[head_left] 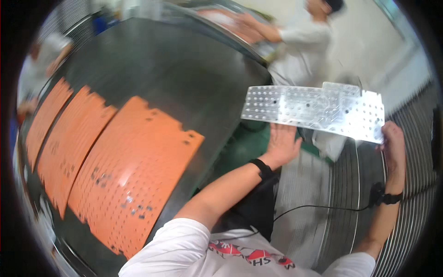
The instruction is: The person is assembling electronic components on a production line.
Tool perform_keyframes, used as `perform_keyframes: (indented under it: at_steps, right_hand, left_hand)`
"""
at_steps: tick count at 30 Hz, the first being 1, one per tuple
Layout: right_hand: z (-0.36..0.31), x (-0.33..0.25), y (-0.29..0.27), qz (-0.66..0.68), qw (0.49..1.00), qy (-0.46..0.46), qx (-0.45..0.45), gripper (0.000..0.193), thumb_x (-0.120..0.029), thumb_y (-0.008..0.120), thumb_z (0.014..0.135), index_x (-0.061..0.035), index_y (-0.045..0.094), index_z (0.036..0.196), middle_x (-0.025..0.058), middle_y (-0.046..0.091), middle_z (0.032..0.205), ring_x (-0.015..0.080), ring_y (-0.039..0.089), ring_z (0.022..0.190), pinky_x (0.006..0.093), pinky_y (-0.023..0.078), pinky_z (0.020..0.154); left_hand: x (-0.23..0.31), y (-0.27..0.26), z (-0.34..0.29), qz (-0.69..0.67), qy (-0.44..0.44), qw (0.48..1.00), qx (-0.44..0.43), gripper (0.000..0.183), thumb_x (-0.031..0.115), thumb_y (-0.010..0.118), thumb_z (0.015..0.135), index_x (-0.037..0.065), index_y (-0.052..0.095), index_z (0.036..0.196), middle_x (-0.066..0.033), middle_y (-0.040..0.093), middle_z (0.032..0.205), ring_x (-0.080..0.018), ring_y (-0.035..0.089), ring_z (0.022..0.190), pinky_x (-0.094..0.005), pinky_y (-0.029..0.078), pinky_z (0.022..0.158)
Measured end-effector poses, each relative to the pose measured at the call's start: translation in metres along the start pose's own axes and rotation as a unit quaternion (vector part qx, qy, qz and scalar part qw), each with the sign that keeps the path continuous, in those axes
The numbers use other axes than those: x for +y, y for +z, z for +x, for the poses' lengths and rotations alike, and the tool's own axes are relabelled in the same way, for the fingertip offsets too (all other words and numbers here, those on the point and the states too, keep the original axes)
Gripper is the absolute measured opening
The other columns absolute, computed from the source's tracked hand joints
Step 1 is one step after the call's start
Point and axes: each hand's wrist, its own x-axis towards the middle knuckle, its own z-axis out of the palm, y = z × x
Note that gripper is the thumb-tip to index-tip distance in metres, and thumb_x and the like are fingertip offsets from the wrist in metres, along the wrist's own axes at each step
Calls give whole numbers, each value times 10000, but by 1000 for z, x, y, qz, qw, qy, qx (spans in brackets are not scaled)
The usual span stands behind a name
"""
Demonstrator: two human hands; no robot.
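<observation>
A long silvery metal plate (314, 107), covered in rows of round marks and stepped along its top edge, is held up in front of me on the right. My right hand (392, 138) grips its right end, fingers closed over the corner. Under the lower edge, my left hand (281, 141) supports the plate with the fingertips hidden behind it and the thumb apart. To the left, a large orange perforated panel (138, 171) lies on the dark belt (170, 55). Two more orange panels, a middle one (74, 143) and a narrow one (48, 117), lie beyond it.
At upper right a co-worker (300, 51) in a white shirt reaches toward a bin (221, 23) of orange pieces. Another person (44, 69) stands at the far left. A black cable (323, 207) runs to my right wrist strap. Ribbed grey matting (360, 184) lies at the right.
</observation>
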Motion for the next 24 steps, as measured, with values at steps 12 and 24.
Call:
perform_keyframes:
  at_steps: [12, 24]
  right_hand:
    - [-420, 345, 54, 187, 844, 405, 298, 131, -102, 543, 941, -8, 622, 896, -15, 540, 684, 74, 550, 606, 266, 539, 580]
    - [-599, 416, 214, 268, 595, 602, 460, 155, -142, 532, 942, -1, 595, 948, 26, 538, 709, 123, 574, 599, 302, 551, 571]
  left_hand:
    - [64, 136, -208, 38, 356, 759, -544, 672, 291, 590, 827, 19, 363, 1398, -237, 276, 1467, -435, 228, 1364, -577, 144, 1120]
    - [73, 217, -321, 115, 261, 298, -911, 600, 297, 642, 785, 80, 484, 1322, -161, 395, 1431, -334, 342, 1334, -500, 244, 1105]
